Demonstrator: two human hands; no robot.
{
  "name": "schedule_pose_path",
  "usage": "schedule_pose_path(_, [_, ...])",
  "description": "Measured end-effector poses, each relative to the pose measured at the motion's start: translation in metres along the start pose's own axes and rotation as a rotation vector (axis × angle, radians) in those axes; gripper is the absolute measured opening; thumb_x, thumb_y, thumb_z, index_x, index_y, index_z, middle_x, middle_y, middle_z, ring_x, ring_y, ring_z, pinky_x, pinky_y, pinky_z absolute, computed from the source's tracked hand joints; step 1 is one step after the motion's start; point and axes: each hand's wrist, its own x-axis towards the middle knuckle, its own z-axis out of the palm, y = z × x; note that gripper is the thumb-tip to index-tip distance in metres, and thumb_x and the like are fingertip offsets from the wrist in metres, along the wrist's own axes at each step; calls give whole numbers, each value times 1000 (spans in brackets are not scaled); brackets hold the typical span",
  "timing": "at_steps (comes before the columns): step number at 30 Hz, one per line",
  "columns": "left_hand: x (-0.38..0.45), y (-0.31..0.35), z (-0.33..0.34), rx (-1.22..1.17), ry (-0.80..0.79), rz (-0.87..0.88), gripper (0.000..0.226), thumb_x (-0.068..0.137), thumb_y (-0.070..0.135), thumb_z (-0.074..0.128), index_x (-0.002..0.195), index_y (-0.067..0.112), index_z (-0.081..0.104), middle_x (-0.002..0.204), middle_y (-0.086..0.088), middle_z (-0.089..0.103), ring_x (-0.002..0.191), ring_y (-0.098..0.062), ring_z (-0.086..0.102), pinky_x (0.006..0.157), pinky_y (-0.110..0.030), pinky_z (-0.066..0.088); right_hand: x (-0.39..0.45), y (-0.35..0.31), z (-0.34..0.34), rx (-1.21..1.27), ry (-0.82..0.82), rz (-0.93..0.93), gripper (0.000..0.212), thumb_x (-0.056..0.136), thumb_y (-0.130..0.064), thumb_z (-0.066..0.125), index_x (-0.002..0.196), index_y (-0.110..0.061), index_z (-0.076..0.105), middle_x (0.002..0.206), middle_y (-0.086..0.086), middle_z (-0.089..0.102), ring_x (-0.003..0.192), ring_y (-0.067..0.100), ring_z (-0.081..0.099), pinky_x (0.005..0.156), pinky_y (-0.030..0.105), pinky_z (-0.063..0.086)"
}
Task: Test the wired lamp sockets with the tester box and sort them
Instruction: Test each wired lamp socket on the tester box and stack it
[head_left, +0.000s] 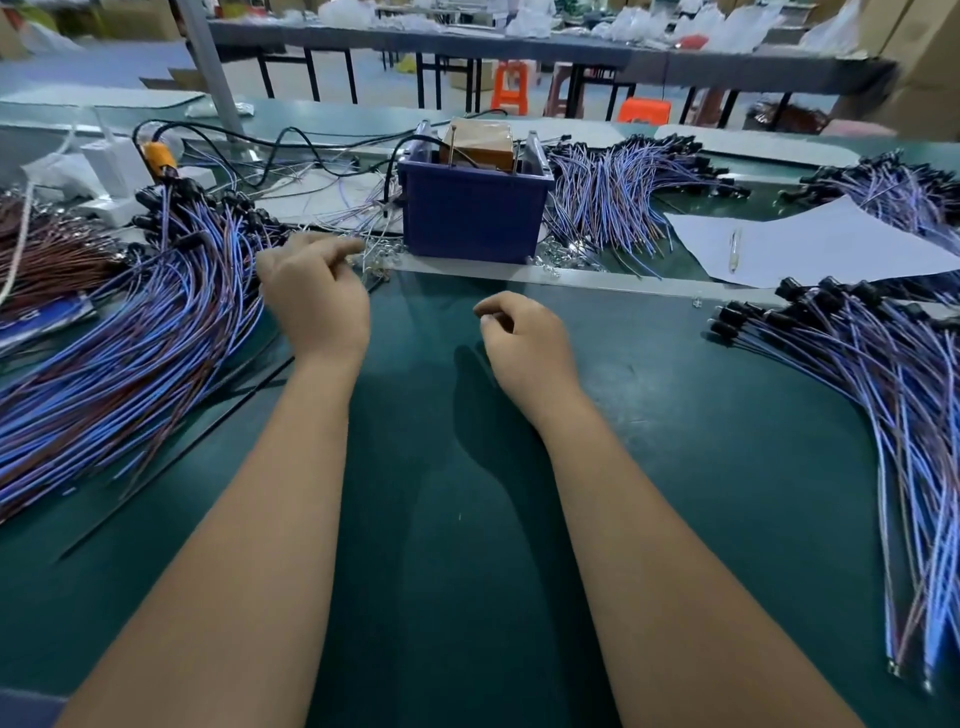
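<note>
The blue tester box (475, 213) stands at the far middle of the green bench (447, 467), no legible writing on it. Four heaps of wired lamp sockets surround it: left heap (130, 353), right heap (883, 395), two behind (618, 192), (898, 192). The left hand (317, 296) reaches the left heap's edge, fingers loosely curled; whether its grip pinches a wire cannot be told. The right hand (524, 338) hovers, loosely curled, holding nothing. A paper sheet (810, 244) carries one pen (734, 250).

Two bare forearms, no sleeves reaching into view, left hand (317, 296) and right hand (524, 338) without gloves, no rings, watch or bands visible on wrists or fingers
</note>
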Motion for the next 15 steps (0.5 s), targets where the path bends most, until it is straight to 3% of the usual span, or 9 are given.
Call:
schedule_pose_path(2, [-4,17,5,-240,8,117,28,89,-4,54,104,11,73,96,3,66,104,-25,55,89,-32,46,-1,-3,0,199,-19,25,26,98,-10,43,108,-20,64,82,-5,63,69,12,57,64,24,43])
schedule_pose_path(6, [-28,51,13,-637,-215,180,33,84,-11,58,108,11,64,83,3,61,80,-7,60,77,-26,50,-2,-8,-6,600,-120,89,30,103,-6,32,106,-21,57,72,5,66,48,13,55,48,24,41])
schedule_pose_path(8, [-40,62,18,-622,-302,246,34,81,-15,59,98,11,71,84,-1,60,84,-11,60,78,-25,48,-1,-11,-10,810,-137,112,29,105,-9,31,103,-22,57,64,1,65,49,14,57,49,24,45])
schedule_pose_path(10, [-49,72,19,-668,-416,221,41,74,-23,55,79,13,74,85,-3,58,93,-26,58,83,-34,46,-3,-13,-13,974,-159,158,25,103,-13,38,96,-22,60,64,-2,60,57,14,55,51,23,47])
schedule_pose_path(12, [-58,81,18,-761,-552,142,53,67,-29,46,59,19,67,85,0,59,101,-20,55,86,-36,45,-3,-11,-16,1118,-227,221,25,101,-18,41,92,-23,64,75,-3,62,69,13,57,56,23,47])
schedule_pose_path(15, [-62,84,17,-757,-703,98,53,59,-29,35,46,18,55,98,0,65,113,-7,49,88,-19,41,-2,-8,-19,1315,-333,225,31,105,-23,29,101,-20,60,85,-7,70,85,5,66,69,24,47])
